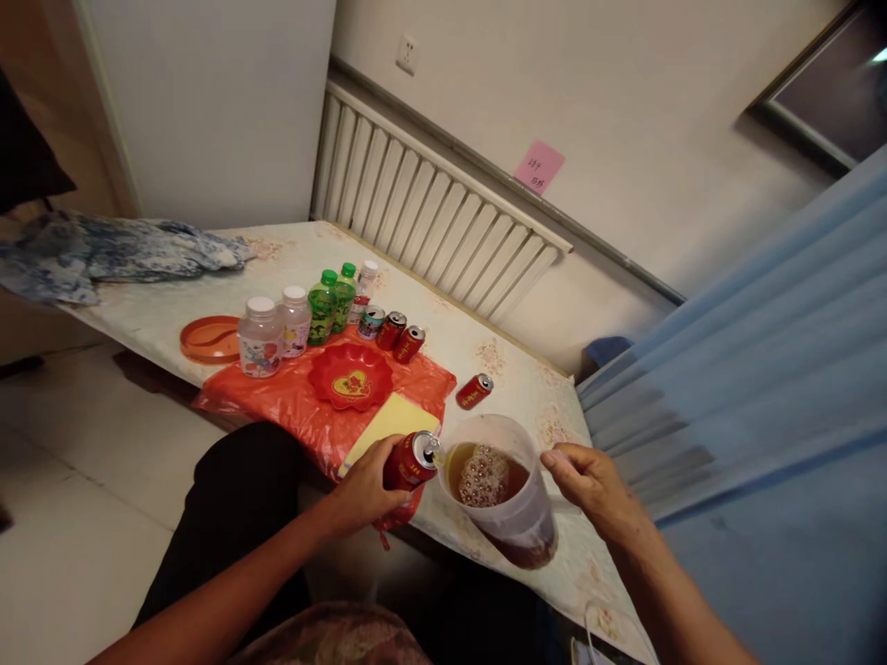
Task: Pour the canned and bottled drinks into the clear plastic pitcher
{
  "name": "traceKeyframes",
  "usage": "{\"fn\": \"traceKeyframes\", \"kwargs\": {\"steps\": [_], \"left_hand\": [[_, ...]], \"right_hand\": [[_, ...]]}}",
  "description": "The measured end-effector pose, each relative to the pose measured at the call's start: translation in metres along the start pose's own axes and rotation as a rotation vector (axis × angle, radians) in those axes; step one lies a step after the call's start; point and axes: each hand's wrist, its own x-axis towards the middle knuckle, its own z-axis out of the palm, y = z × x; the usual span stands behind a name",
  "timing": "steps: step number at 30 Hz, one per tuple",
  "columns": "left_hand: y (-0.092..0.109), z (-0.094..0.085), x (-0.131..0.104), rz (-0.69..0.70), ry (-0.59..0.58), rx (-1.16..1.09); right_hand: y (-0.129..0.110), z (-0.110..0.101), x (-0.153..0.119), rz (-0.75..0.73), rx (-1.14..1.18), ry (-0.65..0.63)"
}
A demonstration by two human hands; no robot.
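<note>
My left hand [364, 489] is closed around a red drink can [407, 465], tilted with its opened top at the rim of a clear plastic pitcher [521, 536]. A little yellowish liquid shows between the can's mouth and the rim. Inside the pitcher is brown liquid with a patch of foam [483, 476]. My right hand [592, 480] is closed at the pitcher's right side, its fingers wrapped around the handle, which is mostly hidden. Beyond the pitcher stands another red can [475, 392], opened.
A red scalloped dish [352, 376] and a yellow sheet [392, 427] lie on a red plastic bag [267, 402]. Behind are clear bottles [261, 340], green bottles [322, 309] and several cans [392, 331]. An orange lid [208, 340] lies left; a blue curtain [762, 369] hangs right.
</note>
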Motion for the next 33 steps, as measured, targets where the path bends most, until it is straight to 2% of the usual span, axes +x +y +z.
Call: {"fn": "traceKeyframes", "kwargs": {"steps": [33], "left_hand": [[0.0019, -0.0022, -0.0014, -0.017, -0.017, 0.037]], "right_hand": [[-0.0088, -0.0029, 0.0032, -0.020, -0.162, -0.041]]}}
